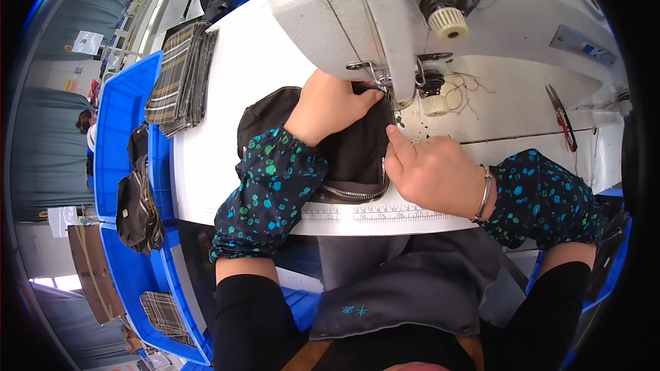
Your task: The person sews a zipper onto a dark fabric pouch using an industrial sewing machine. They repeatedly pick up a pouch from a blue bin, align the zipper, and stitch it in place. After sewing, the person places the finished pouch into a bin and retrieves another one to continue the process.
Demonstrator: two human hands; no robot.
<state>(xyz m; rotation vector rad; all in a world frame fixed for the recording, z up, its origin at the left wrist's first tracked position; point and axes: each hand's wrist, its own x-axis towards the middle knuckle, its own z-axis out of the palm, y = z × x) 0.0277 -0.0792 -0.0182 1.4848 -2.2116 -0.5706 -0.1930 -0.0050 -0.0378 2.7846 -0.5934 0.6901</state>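
While my bent left fingers (372,98) and half-curled right fingers (400,143) touch the dark pouch (350,154) at the sewing machine (306,17), any pinch unclear to me, uneven pulling could skew the stitching.

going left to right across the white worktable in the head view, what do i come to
Stack of plaid fabric pieces → left hand → right hand → silvery bracelet on the right wrist → scissors with red on the handles.
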